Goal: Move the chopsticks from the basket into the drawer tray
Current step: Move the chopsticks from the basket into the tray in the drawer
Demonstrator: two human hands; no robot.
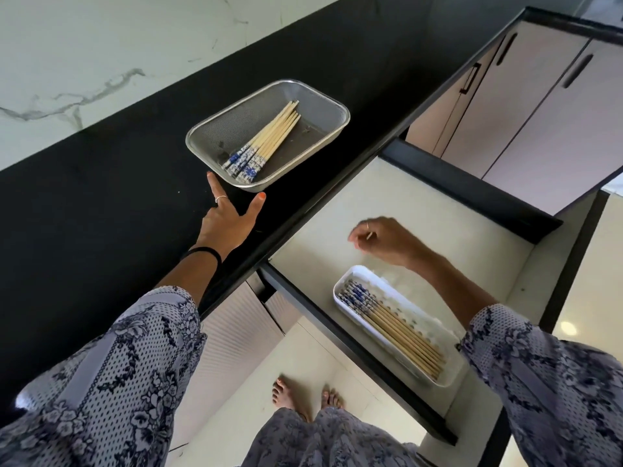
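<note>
A metal mesh basket sits on the black counter and holds several bamboo chopsticks with blue-and-white handles. My left hand rests open on the counter just in front of the basket, fingers spread, touching nothing else. A white drawer tray lies in the open drawer with several matching chopsticks laid in it. My right hand hovers above the drawer floor beyond the tray, fingers curled. A short tan sliver shows at its fingers; I cannot tell whether it is a chopstick.
The black counter runs along a white marble wall. The drawer's dark front edge juts out over the tiled floor, where bare feet stand. Cabinet doors with black handles lie beyond the drawer.
</note>
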